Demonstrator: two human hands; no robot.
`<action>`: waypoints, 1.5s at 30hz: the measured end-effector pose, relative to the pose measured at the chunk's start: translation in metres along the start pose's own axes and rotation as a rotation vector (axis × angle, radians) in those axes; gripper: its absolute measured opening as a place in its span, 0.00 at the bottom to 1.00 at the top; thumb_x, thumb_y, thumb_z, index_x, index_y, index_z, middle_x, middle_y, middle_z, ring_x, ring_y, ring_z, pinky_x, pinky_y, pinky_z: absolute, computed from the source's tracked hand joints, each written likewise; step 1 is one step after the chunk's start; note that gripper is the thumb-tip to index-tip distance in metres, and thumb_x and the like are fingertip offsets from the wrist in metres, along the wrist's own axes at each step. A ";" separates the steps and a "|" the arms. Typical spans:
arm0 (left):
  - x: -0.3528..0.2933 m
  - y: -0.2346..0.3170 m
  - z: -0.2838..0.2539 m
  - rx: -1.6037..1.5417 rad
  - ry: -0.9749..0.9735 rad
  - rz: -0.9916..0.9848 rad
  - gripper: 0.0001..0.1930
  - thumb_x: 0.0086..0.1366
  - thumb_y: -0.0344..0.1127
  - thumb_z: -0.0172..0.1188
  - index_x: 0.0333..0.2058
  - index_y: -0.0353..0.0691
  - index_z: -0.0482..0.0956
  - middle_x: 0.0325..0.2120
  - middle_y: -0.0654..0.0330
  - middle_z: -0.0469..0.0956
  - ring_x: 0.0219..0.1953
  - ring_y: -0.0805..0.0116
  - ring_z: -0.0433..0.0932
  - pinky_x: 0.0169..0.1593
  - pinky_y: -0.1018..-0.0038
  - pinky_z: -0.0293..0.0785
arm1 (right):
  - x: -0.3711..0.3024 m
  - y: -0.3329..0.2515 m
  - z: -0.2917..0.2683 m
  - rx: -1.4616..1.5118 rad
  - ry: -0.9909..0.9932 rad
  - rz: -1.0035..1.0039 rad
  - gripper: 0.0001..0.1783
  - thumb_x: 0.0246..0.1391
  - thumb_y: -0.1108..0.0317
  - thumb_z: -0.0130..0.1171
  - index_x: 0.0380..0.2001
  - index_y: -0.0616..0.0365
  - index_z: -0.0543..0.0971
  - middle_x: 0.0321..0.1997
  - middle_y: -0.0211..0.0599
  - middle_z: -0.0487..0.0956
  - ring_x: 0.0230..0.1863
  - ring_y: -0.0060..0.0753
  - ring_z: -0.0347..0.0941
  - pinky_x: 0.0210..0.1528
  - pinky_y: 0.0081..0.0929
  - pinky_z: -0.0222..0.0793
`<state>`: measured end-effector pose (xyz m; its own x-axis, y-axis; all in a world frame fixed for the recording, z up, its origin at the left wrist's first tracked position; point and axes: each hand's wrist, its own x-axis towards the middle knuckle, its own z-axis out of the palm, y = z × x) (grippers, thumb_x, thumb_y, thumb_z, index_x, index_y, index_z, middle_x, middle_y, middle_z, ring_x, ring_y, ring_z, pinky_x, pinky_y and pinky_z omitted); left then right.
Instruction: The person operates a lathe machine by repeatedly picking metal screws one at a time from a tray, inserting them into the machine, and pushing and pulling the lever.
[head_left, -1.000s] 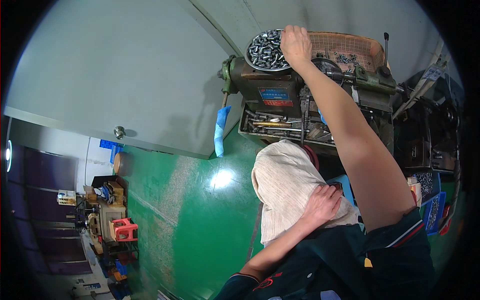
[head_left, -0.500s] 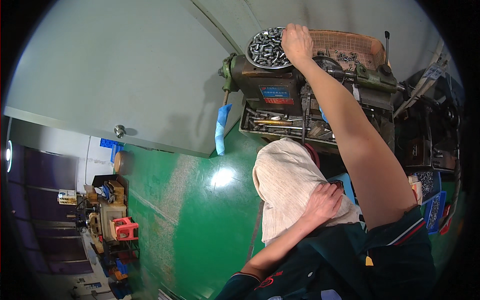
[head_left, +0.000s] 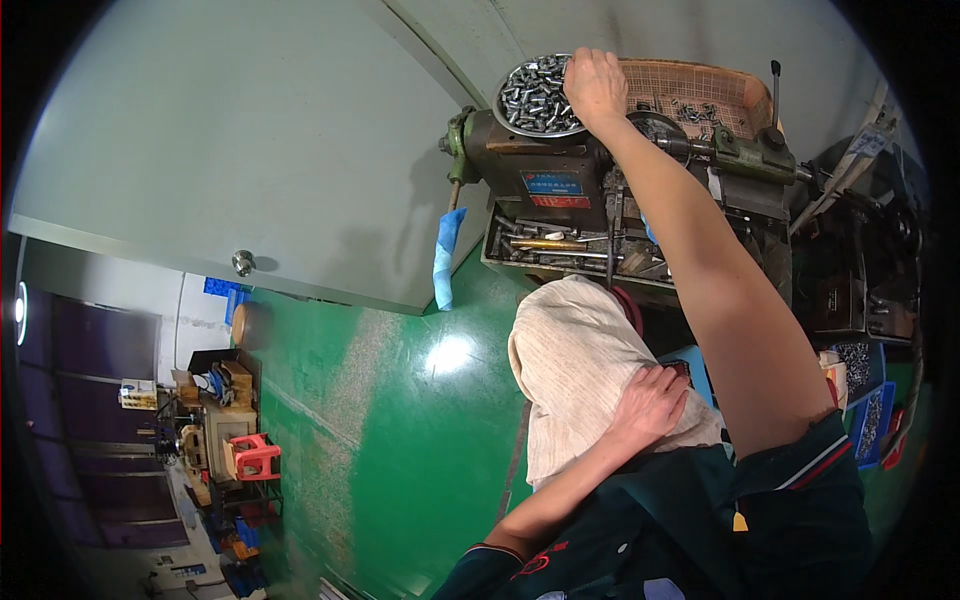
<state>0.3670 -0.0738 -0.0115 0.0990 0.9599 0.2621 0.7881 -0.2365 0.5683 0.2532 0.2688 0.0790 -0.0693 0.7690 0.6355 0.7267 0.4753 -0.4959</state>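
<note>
My right hand (head_left: 597,88) reaches up to the right side of a round metal bowl (head_left: 497,112). The bowl holds many small shiny metal pins (head_left: 540,92) and sits on top of a bench machine (head_left: 540,155). My fingers are bent and close together at the bowl's edge; what they grip is hidden behind the hand. Down on my lap, my left hand (head_left: 652,402) lies on a cream cloth (head_left: 575,370), its fingers loosely spread. A small dark thing (head_left: 681,369) shows just beyond those fingertips.
Behind the machine stands a woven basket (head_left: 740,90) with more metal pieces. A tool tray (head_left: 545,245) runs along its front. A blue-wrapped lever (head_left: 446,255) hangs at the left. Blue bins of parts (head_left: 870,420) stand at right; a red stool (head_left: 255,456) is far left.
The view has shifted very slightly. Both hands hold the same places: the right at the bowl, the left on the cloth.
</note>
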 end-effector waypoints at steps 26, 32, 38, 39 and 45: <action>0.000 0.000 0.000 0.007 -0.001 0.022 0.07 0.44 0.32 0.55 0.20 0.34 0.76 0.28 0.57 0.71 0.33 0.62 0.69 0.39 0.70 0.64 | 0.000 -0.001 -0.004 0.004 -0.015 0.006 0.12 0.51 0.64 0.47 0.30 0.62 0.75 0.35 0.45 0.75 0.43 0.45 0.68 0.44 0.41 0.66; -0.001 0.000 0.001 0.004 -0.006 0.014 0.06 0.44 0.32 0.55 0.21 0.35 0.76 0.28 0.57 0.71 0.33 0.63 0.69 0.40 0.70 0.64 | 0.000 -0.001 -0.002 0.005 -0.018 0.020 0.12 0.51 0.64 0.48 0.30 0.62 0.75 0.35 0.44 0.75 0.43 0.45 0.69 0.44 0.40 0.66; -0.001 -0.001 0.001 -0.006 0.002 0.016 0.07 0.45 0.32 0.55 0.23 0.35 0.76 0.28 0.58 0.71 0.33 0.63 0.69 0.40 0.70 0.64 | 0.000 -0.001 -0.002 0.003 -0.016 0.015 0.12 0.51 0.64 0.47 0.30 0.61 0.75 0.36 0.43 0.76 0.43 0.44 0.69 0.44 0.40 0.66; -0.001 -0.001 0.002 -0.011 0.012 0.017 0.07 0.45 0.32 0.56 0.24 0.35 0.76 0.28 0.59 0.71 0.33 0.63 0.69 0.40 0.70 0.65 | 0.000 -0.001 -0.002 0.001 -0.020 0.019 0.12 0.51 0.64 0.47 0.30 0.61 0.75 0.36 0.44 0.76 0.43 0.45 0.69 0.44 0.40 0.66; -0.001 -0.001 0.002 0.003 0.004 0.009 0.08 0.46 0.32 0.56 0.25 0.36 0.76 0.28 0.59 0.71 0.33 0.64 0.70 0.40 0.71 0.65 | 0.000 0.000 -0.001 -0.001 -0.021 0.016 0.13 0.52 0.64 0.46 0.30 0.62 0.75 0.36 0.45 0.76 0.43 0.45 0.69 0.44 0.40 0.66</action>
<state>0.3671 -0.0744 -0.0135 0.1036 0.9573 0.2700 0.7891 -0.2443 0.5636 0.2533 0.2683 0.0796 -0.0715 0.7854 0.6148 0.7288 0.4620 -0.5054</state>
